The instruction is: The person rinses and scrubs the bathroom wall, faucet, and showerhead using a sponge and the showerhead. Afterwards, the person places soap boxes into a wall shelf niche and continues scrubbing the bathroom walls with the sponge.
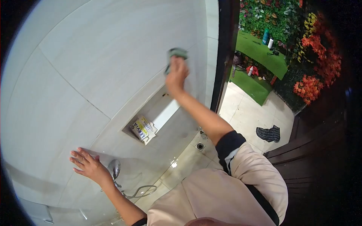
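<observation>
My right hand (pixel 176 77) is closed on a green cloth (pixel 178 52) and presses it to the tiled wall (pixel 124 41), above the right end of a recessed niche. Motion blurs the hand and the cloth a little, so I cannot tell whether it is a cloth or a thin pad. Flat on the wall to the lower left lies my left hand (pixel 89 165), fingers spread and nothing in it. Inside the niche leans a white and yellow packet marked LERVIA (pixel 142 130), between the two hands.
A chrome shower head (pixel 114 168) with a hose (pixel 145 191) hangs just below my left hand. The floor has a drain (pixel 200 146). Past the dark door frame (pixel 223 56) are a green shelf (pixel 260 51) with bottles, orange foliage (pixel 320 49) and a dark striped cloth (pixel 268 133).
</observation>
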Motion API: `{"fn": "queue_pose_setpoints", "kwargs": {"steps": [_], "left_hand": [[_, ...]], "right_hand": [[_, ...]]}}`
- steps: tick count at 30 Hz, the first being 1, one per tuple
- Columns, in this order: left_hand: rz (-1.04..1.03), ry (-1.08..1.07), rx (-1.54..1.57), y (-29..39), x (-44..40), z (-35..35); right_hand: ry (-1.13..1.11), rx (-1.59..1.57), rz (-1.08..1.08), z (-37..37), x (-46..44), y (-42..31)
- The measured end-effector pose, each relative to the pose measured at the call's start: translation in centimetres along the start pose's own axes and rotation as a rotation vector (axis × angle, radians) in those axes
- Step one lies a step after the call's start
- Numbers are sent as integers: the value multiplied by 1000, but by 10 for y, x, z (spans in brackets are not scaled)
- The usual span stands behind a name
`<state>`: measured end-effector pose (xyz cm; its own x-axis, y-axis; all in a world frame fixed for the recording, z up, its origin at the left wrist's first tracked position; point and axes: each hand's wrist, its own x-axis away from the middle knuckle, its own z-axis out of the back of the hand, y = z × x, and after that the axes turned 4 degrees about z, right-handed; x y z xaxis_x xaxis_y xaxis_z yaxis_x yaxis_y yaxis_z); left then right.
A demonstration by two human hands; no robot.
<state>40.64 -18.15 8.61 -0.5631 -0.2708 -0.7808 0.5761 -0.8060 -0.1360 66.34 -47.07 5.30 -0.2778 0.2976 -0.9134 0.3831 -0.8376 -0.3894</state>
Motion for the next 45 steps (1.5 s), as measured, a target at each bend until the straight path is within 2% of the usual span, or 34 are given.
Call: {"fn": "queue_pose_setpoints", "kwargs": {"steps": [1,3,4,6,9,10,12,14,16,17,19,20,21,22,24,25,27,28,29,30,32,33,35,36,37,38,40,42,45], "left_hand": [[15,-4,-1,0,1,-1],[19,-7,2,1,3,-2],[17,-3,0,1,4,-1],[8,10,-6,-2,1,-2],[3,12,6,-4,3,-6],[4,33,27,-5,3,-8],[-12,56,55,-7,2,-11],[-17,40,28,-7,3,-10],[-17,22,45,-7,5,-9],[-16,20,49,-9,3,-9],[-29,-4,36,-12,3,-7],[-25,-17,44,-12,3,-6],[-28,-29,56,-12,3,-5],[-21,-38,46,-13,3,-7],[-52,42,52,-14,4,-12],[-59,46,40,-14,4,-14],[-57,58,64,-15,3,-18],[-57,66,86,-14,3,-19],[-64,68,94,-15,3,-19],[-64,67,109,-15,3,-19],[-69,81,139,-15,3,-18],[-75,76,151,-16,3,-17],[-74,86,181,-18,2,-17],[-79,79,171,-18,1,-15],[-81,70,160,-18,1,-13],[-69,77,171,-18,1,-12],[-62,71,135,-17,1,-13],[-67,79,134,-19,2,-13],[-56,68,128,-17,3,-11]], "right_hand": [[11,6,5,9,11,-16],[-50,-166,857,31,39,-48],[-46,-157,849,25,40,-38],[-194,-3,818,0,30,-5],[19,-38,-175,-6,-27,25],[16,-29,-173,-3,-25,20],[-112,-302,-257,1,-20,-7],[-92,-303,296,19,20,-67],[48,-207,1008,31,44,-107],[37,-215,999,32,42,-104],[-216,30,997,20,19,-79],[-42,44,807,-12,17,-48],[-1,-41,414,-11,-8,-39],[10,-102,107,-5,-32,-28],[83,-21,-220,-9,-40,-16],[80,-19,-221,-5,-35,-32],[-13,-309,-107,9,-13,-92],[107,-190,133,3,19,-123],[-38,-211,369,19,46,-149],[-117,-382,651,23,66,-166],[23,-449,1000,36,70,-192],[36,-430,1008,35,58,-186],[-51,86,892,34,14,-149],[-65,-174,643,22,-7,-112],[16,-219,261,21,-38,-93],[26,-400,-56,20,-63,-66],[87,-115,-200,-2,-71,-12],[39,-154,-35,5,-60,-47],[-19,-206,480,8,5,-131]]}}
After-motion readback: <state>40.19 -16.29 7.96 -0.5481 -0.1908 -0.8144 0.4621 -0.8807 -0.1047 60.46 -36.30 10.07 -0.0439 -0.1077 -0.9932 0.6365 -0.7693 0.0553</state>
